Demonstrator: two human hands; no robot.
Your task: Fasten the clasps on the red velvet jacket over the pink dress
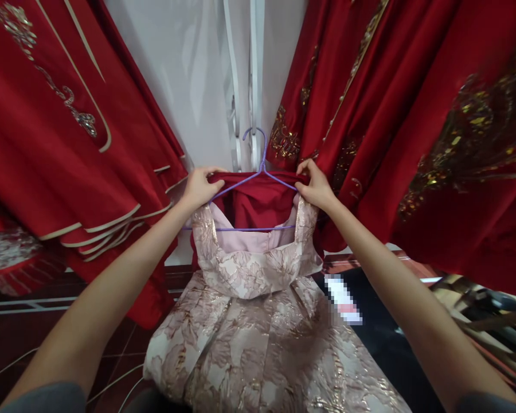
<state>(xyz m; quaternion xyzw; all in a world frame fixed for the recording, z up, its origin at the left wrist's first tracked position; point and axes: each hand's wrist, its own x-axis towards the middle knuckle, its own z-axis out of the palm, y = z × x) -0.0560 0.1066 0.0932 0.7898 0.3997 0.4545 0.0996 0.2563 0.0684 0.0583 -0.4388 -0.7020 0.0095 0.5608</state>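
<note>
A pale pink brocade dress point(258, 321) with gold floral pattern hangs by its wide straps from a thin purple hanger point(263, 163). The hanger's hook is near white metal rails. Behind the hanger, red cloth point(258, 198) stretches between my two hands. My left hand point(203, 186) pinches one upper corner of that cloth, thumb in front, beside the hanger's left arm and above the strap. On the other side my right hand point(315, 184) grips the opposite corner the same way, close to the right strap. Whether the fingers also touch the hanger is hard to see.
Red gowns point(81, 115) with pale trim hang on the left, and more red gowns point(413, 115) with gold sequins on the right. White fabric point(167, 69) hangs behind. Cables point(116, 384) lie on the dark tiled floor. A dark surface point(382, 321) is at lower right.
</note>
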